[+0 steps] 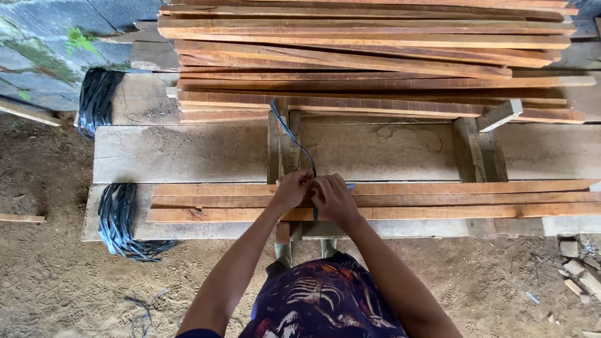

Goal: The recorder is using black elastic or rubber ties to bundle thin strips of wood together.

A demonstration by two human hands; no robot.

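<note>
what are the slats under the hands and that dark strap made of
Slats: wood, rough-sawn and unfinished, with visible grain and reddish-brown colour. Strap: probably plastic; it looks thin, dark, slightly glossy and bends freely. Both hands, left hand and right hand, pinch it.

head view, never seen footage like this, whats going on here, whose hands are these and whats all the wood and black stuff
There is no machine here. A person wears a camera on the head, so you look straight down at their own arms and hands. The left hand and right hand meet over a small bundle of slats lying across a plank bench. Both hands pinch a dark strap, which runs from the fingers up over the bench toward the far side; it seems to pass around the bundle, though the hands hide that part. Behind the bench lies a big pile of slats. The black stuff is more strap in two bunches, one on the near left corner of the bench and one further back. The ground is sandy dirt, with wood scraps at the right.
</note>
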